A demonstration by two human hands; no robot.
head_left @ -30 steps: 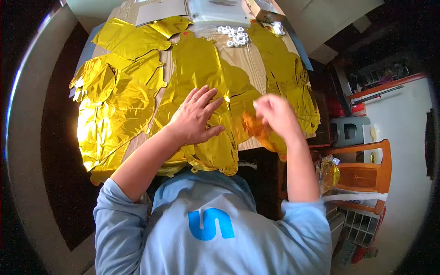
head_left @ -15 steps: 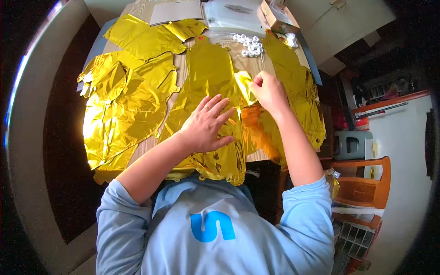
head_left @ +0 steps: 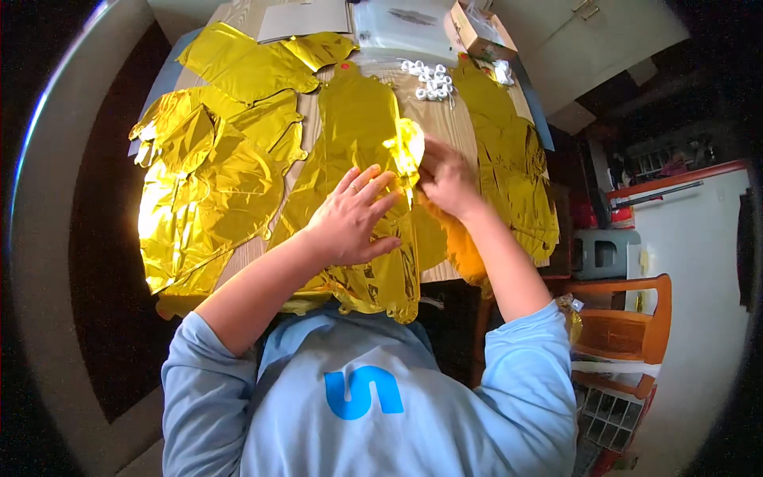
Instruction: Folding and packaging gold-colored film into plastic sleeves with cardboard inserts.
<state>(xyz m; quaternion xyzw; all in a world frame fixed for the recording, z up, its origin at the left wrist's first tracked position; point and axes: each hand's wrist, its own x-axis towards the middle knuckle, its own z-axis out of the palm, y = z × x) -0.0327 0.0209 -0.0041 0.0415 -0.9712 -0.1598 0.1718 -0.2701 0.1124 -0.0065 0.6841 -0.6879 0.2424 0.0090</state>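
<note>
A flat gold foil balloon lies on the wooden table in front of me. My left hand rests on it palm down, fingers spread. Just right of it, my right hand has its fingers closed at the balloon's right edge. There a bright, crumpled flap of foil stands up beside the fingertips. The fingertips are partly hidden, but they appear to pinch the foil. Below my right wrist hangs an orange-looking piece, partly covered by the forearm.
More gold foil balloons lie in a pile at left and at right. Small white coils sit near the far side, with a clear plastic stack, a grey board and an open box behind. A wooden chair stands at right.
My right hand has moved a little left and down, bringing the foil edge toward the balloon's middle. The flap is now more crumpled. My left hand has stayed almost in place.
</note>
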